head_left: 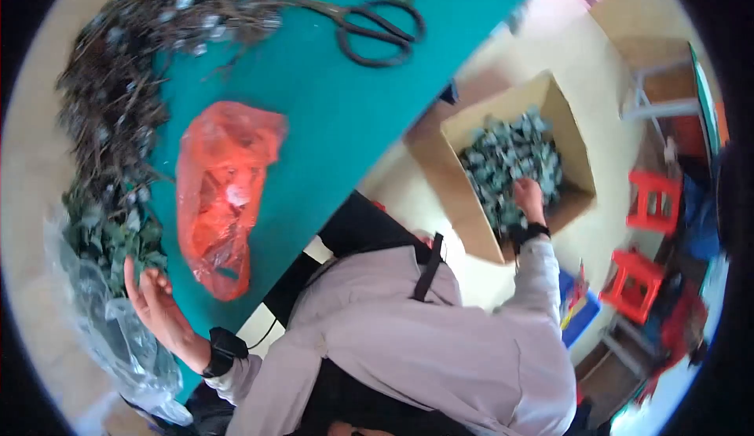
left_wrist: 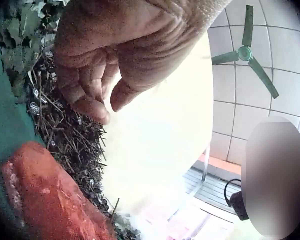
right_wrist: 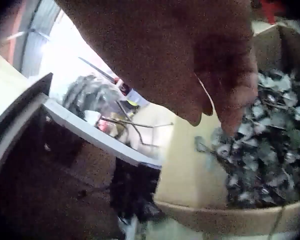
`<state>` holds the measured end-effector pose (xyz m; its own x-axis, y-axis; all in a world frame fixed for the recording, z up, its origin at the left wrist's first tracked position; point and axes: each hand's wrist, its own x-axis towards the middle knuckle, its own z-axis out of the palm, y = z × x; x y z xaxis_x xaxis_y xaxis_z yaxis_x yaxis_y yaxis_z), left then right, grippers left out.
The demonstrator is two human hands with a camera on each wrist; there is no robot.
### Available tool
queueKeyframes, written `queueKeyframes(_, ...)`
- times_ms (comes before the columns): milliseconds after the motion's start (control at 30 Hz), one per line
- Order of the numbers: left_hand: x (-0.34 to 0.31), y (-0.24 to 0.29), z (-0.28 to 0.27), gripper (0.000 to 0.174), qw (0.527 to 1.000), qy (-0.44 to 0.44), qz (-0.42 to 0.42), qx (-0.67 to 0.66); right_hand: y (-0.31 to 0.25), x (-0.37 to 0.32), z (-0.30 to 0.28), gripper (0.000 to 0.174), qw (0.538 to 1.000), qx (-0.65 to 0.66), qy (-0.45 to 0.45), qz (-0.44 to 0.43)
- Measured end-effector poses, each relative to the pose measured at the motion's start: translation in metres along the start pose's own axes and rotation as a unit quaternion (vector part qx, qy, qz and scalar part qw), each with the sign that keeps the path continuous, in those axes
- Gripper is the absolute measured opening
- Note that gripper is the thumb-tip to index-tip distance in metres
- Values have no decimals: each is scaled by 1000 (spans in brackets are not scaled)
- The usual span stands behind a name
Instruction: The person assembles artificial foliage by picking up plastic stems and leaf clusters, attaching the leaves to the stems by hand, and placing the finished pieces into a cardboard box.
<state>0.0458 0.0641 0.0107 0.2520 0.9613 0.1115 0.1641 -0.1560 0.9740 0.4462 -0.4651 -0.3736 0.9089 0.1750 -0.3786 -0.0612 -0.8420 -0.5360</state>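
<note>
My left hand (head_left: 157, 310) hovers by a bunch of green leafy cuttings (head_left: 102, 232) at the table's left edge. In the left wrist view its fingers (left_wrist: 92, 107) are loosely bent, with nothing between them and the thumb. My right hand (head_left: 529, 197) reaches down into a cardboard box (head_left: 569, 133) holding many grey-green leafy sprigs (head_left: 503, 149). The right wrist view shows that hand's thumb and fingers (right_wrist: 235, 107) pointing down, a gap between them, right above the leaves. A small sprig (right_wrist: 205, 145) lies just under the fingertips against the box wall.
On the green table (head_left: 330, 122) lie a red plastic bag (head_left: 228, 192), black-handled scissors (head_left: 381, 35) and a long heap of brown stems (head_left: 110, 114). Clear plastic (head_left: 141, 349) hangs at the left edge. Red stools (head_left: 632, 283) and a blue crate (head_left: 577, 318) stand at the right.
</note>
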Motion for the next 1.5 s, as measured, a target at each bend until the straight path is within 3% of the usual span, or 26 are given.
queueKeyframes(33,4,1,-1,43,1000,-4,4,-1,-14,11,-14,31,995,103,-1,-2)
queueKeyframes(100,8,6,5,44,1000,-13,-2,-29,-96,19,-66,29,982,185,13,-24)
queueKeyframes(133,10,9,9,44,999,16,9,-34,-135,25,-88,28,975,212,25,-65)
queueKeyframes(267,8,15,24,44,998,-1,5,-58,-321,-8,-150,25,928,302,59,-211)
queueKeyframes(467,1,13,14,44,996,10,-19,-86,-521,-59,-147,23,867,125,-160,-455)
queueKeyframes(533,-2,12,5,43,996,22,-18,-90,-569,-69,-127,19,806,47,-160,-568)
queueKeyframes(567,-4,12,0,43,996,26,-19,-88,-589,-66,-117,19,800,44,-164,-576)
queueKeyframes(633,-8,10,-11,43,995,47,-20,-85,-623,-58,-86,22,671,-51,-42,-739)
queueKeyframes(667,-10,8,-14,42,995,50,-27,-83,-637,-61,-72,24,584,-93,17,-806)
queueKeyframes(700,-11,8,-19,42,995,59,-32,-80,-648,-66,-62,24,564,-85,6,-821)
queueKeyframes(767,-16,10,-35,42,992,105,-36,-67,-661,-71,-46,26,534,-235,75,-809)
queueKeyframes(833,-18,12,-48,40,992,91,-55,-72,-667,-57,-31,14,482,-294,131,-815)
queueKeyframes(933,-19,11,-69,39,991,104,-52,-63,-671,-37,-28,12,480,-336,109,-803)
queueKeyframes(1000,-15,8,-80,38,991,104,-49,-65,-672,-37,-36,18,503,-399,99,-760)
queueKeyframes(1167,16,0,-106,33,999,39,-29,-16,-667,-36,-35,13,484,-303,129,-811)
queueKeyframes(1267,46,-9,-123,31,1000,5,-10,2,-669,-31,-36,12,527,-375,81,-758)
queueKeyframes(1367,83,-17,-132,27,999,-8,26,23,-679,-14,-52,9,549,-383,88,-737)
queueKeyframes(1500,128,-38,-135,27,966,30,80,244,-689,-22,-75,6,564,-344,97,-745)
